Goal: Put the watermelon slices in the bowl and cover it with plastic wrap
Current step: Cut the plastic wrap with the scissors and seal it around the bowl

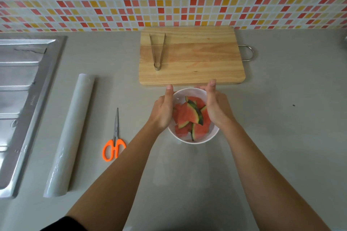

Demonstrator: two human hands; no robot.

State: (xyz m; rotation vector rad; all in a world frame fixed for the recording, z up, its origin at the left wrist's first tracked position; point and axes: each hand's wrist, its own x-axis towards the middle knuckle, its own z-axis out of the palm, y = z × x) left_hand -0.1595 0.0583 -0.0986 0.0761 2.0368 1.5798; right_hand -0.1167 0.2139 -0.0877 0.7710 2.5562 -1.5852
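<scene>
A white bowl (193, 141) stands on the grey counter just in front of the cutting board. It holds several red watermelon slices (187, 116) with green rind. A faint clear sheet of plastic wrap (195, 170) lies over the bowl and trails on the counter toward me. My left hand (163, 112) cups the bowl's left side and my right hand (216, 107) its right side. Both thumbs point along the far rim, and the fingers are curled, pinching the wrap against the bowl.
A roll of plastic wrap (71, 133) lies to the left, with orange-handled scissors (114, 148) between it and the bowl. Metal tongs (157, 50) rest on the wooden cutting board (197, 58) by the tiled wall. A steel sink (22, 99) fills the far left.
</scene>
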